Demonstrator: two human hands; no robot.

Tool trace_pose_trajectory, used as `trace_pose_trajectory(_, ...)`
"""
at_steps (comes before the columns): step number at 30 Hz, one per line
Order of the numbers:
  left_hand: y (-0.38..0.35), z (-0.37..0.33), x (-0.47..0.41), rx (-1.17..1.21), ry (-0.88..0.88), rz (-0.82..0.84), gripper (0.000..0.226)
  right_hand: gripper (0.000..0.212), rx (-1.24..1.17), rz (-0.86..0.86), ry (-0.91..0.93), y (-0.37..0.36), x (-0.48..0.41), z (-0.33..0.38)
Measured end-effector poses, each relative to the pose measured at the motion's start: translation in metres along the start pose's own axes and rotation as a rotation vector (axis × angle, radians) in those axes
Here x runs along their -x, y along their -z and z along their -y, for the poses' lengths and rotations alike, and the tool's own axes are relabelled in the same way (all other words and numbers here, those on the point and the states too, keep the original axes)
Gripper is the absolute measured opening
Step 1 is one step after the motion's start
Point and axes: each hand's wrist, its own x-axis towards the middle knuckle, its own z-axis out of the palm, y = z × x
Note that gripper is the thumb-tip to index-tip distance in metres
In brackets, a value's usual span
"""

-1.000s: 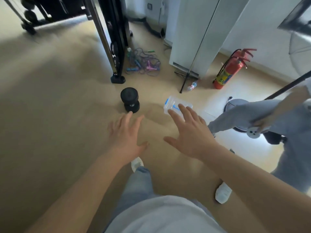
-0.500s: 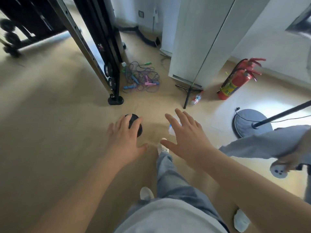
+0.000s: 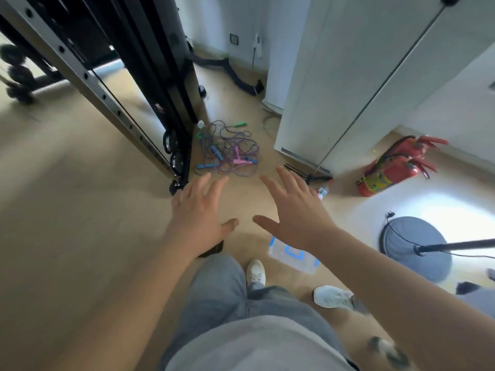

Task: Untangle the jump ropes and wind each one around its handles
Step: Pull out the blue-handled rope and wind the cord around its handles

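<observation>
Jump ropes point(image 3: 228, 152) are not yet touched. Nothing is held by the left hand point(image 3: 199, 210) or the right hand point(image 3: 294, 207), both spread flat above the smooth tan floor point(image 3: 80, 223). Toward the floor's far edge, thin glossy cords are seen knotted in one heap, with stubby blue, pink and green handles, between a black metal rack point(image 3: 160, 76) and a white cabinet point(image 3: 334, 89). All untangling and winding is judged left to do.

The floor point(image 3: 80, 236) looked smooth, with a soft sheen where light fell. The jump ropes point(image 3: 227, 153) had thin cords and handles that looked like plastic. The rack upright point(image 3: 93, 85) was silvery metal, its other bars matt black. The box point(image 3: 292, 259) was clear plastic. The fire extinguisher point(image 3: 385, 172) was glossy red. The trousers point(image 3: 217, 290) were grey cloth.
</observation>
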Motion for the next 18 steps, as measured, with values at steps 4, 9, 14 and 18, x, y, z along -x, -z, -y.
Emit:
trace_pose_trajectory(4,0.010,0.003,-0.052,0.028,-0.022,0.006,0.093,0.090,-0.024,0.000,-0.038,0.013,-0.042,-0.015)
trace_pose_trajectory(9,0.019,0.017,-0.122,0.051,-0.073,-0.006,0.093,0.090,-0.046,0.002,-0.085,0.027,-0.102,-0.029)
trace_pose_trajectory(14,0.026,0.042,-0.213,0.013,-0.132,0.029,0.095,0.090,-0.016,-0.008,-0.134,0.043,-0.184,-0.039)
trace_pose_trajectory(18,0.043,0.073,-0.301,-0.031,-0.187,0.044,0.096,0.088,-0.010,0.000,-0.175,0.056,-0.267,-0.042)
